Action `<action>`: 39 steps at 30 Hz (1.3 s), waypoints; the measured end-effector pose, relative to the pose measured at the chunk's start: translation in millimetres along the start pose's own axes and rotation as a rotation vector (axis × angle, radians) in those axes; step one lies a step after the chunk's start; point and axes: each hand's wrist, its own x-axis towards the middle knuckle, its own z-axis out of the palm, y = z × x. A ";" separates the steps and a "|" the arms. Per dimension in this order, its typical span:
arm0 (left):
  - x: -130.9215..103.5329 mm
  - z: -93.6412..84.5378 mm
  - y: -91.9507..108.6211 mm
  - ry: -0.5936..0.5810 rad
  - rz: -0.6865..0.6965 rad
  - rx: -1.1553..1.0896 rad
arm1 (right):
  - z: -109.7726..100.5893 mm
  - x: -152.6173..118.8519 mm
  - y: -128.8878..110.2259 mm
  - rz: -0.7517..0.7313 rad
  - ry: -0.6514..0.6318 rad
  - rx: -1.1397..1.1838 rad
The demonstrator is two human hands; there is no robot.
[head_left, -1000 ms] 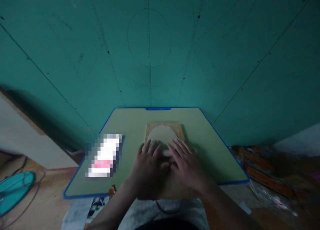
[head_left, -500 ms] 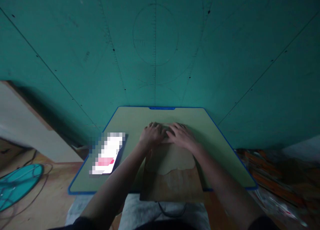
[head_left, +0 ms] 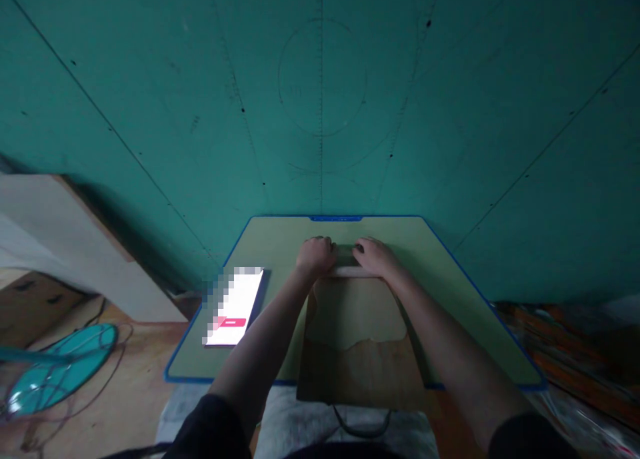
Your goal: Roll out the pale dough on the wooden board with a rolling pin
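Observation:
My left hand and my right hand rest at the far end of a wooden board, fingers curled over and closed. Between them runs a pale roll, its ends hidden under the hands. I cannot tell whether it is a rolling pin or a rolled edge of dough. On the near side of it, a flat pale sheet of dough with a wavy front edge covers much of the board. The board lies on a small blue-edged table, and its near end overhangs the front edge.
A lit phone or tablet, partly blurred, lies on the table left of my left forearm. A green wall with drawn lines stands behind. At left are a leaning white panel and a round teal base with cables.
My hands have moved apart, and their fingers have gone from spread over the far end to curled. More of the pale roll shows between them. The whole view has shifted slightly.

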 end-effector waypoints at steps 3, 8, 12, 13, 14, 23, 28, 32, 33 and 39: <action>-9.3 -0.4 1.0 0.019 -0.002 -0.002 | 0.5 -8.7 -1.9 0.005 -0.004 0.002; -26.8 -2.3 2.5 0.053 -0.003 -0.005 | 0.9 -27.7 -7.0 0.022 -0.003 -0.007; -47.3 -1.5 5.8 0.080 0.013 0.001 | 0.3 -50.5 -11.7 -0.012 0.009 -0.036; -53.9 -1.4 7.3 0.090 0.019 0.005 | 0.5 -57.6 -13.0 -0.021 0.010 -0.045; -61.1 -1.4 9.1 0.100 0.029 0.009 | 1.2 -65.0 -14.3 -0.028 0.015 -0.053; -136.4 6.8 20.3 0.197 0.127 0.013 | 21.3 -138.3 -23.9 -0.116 0.279 -0.081; -166.4 30.1 15.7 0.337 0.166 -0.027 | 35.9 -173.9 -20.1 -0.164 0.347 -0.044; -167.9 34.6 16.8 0.342 0.149 0.005 | 41.1 -179.5 -17.7 -0.180 0.324 -0.062; -164.9 33.4 17.3 0.333 0.143 0.016 | 40.9 -176.8 -17.3 -0.178 0.323 -0.073; -132.9 21.9 17.9 0.288 0.139 0.077 | 27.2 -142.7 -14.4 -0.182 0.249 -0.131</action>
